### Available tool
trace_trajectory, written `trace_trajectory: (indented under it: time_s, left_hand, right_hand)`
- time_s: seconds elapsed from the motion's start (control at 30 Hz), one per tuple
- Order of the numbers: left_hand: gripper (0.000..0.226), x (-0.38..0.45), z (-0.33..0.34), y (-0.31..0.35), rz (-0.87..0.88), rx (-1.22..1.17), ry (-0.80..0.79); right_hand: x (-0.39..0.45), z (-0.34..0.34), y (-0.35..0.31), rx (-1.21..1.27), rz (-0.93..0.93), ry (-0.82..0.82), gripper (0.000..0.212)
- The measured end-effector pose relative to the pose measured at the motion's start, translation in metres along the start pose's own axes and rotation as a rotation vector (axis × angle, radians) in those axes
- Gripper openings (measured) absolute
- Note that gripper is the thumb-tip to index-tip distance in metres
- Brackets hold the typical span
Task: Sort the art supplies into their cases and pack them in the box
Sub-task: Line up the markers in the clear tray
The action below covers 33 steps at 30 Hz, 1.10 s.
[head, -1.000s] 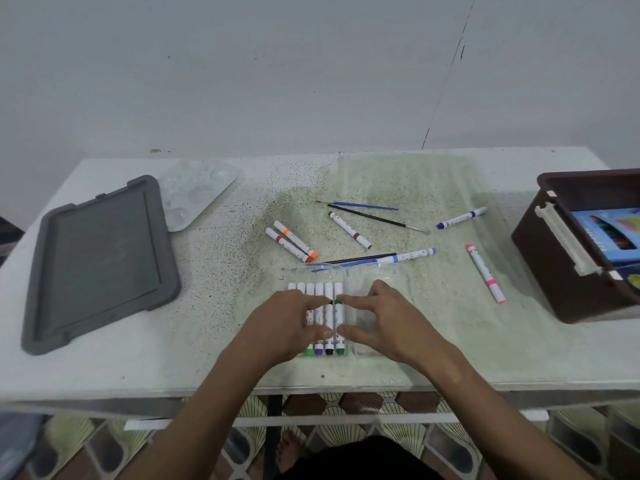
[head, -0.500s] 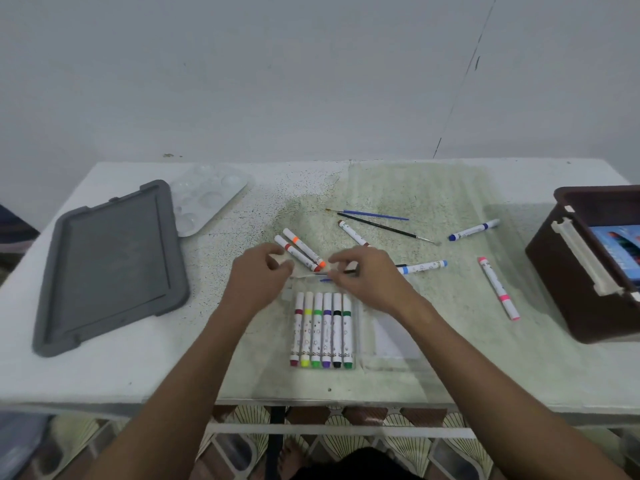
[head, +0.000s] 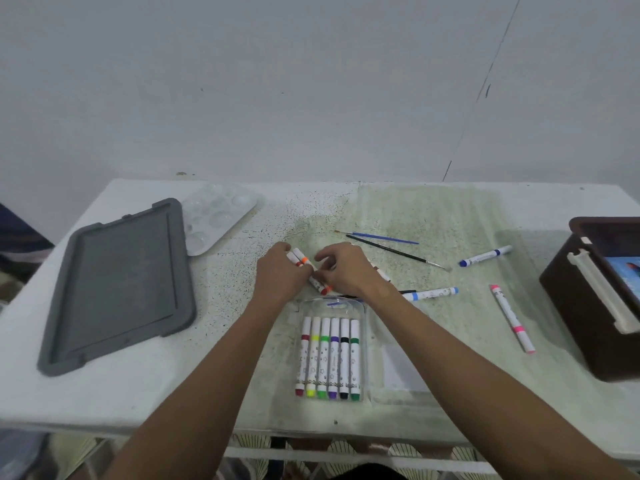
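Head view looks down on a pale bench [head: 104, 393] with both hands meeting near the centre of the frame over a pair of loose markers, one orange-banded [head: 302, 258] and one red-banded [head: 318, 285], lying side by side. The left hand [head: 278, 275] rests curled over their upper ends; the right hand [head: 346, 271] curls in with its fingertips at the lower ends. Whether either hand has actually closed on a barrel I cannot tell, since the fingers hide the contact.

Just below the hands lies the clear marker case [head: 332, 351], open, with six markers racked in a row and free room on its right side. More loose markers sit at centre right and right: a light-blue one [head: 431, 293], a dark-blue one [head: 485, 255] and a pink one [head: 512, 317]. Two paintbrushes [head: 391, 249] lie above them. The brown box [head: 595, 299] stands at the right edge, a grey lid [head: 117, 282] and a clear palette [head: 216, 220] at the left.

The step looks like gathering the two markers for the case. It would go best to lift both together, keep them parallel with caps pointing as the racked ones do, and lay them into the vacant right side without nudging the row.
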State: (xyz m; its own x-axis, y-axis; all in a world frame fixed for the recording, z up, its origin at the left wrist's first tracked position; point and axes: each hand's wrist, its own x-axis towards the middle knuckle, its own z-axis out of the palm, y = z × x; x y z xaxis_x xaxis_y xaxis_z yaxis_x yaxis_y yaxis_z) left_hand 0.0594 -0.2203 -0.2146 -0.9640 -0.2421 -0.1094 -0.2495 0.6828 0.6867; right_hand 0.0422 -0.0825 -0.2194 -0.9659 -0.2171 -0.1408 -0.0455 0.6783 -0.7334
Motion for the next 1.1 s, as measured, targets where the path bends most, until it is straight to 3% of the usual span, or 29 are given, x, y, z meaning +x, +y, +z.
trace_trajectory:
  time_s: [0.13, 0.3, 0.53, 0.7, 1.1]
  left_hand:
    - [0.047, 0.004, 0.000, -0.001, -0.029, -0.046, -0.004]
    - [0.020, 0.002, 0.002, 0.009, 0.060, 0.092, -0.038]
    - [0.028, 0.003, -0.002, 0.009, 0.117, 0.026, -0.030]
    - [0.035, -0.022, -0.013, 0.021, 0.164, -0.064, -0.030]
    - [0.031, -0.131, 0.026, 0.024, 0.224, -0.040, -0.316]
  right_hand:
    - [0.002, -0.003, 0.001, 0.020, 0.031, 0.016, 0.030]
    - [0.002, 0.000, 0.006, -0.017, 0.049, 0.094, 0.033]
    - [-0.003, -0.002, 0.001, -0.041, 0.022, 0.129, 0.032]
    - [-0.039, -0.027, 0.005, 0.128, 0.042, 0.209, 0.025]
    - [-0.184, -0.032, 0.042, 0.174, 0.160, 0.182, 0.018]
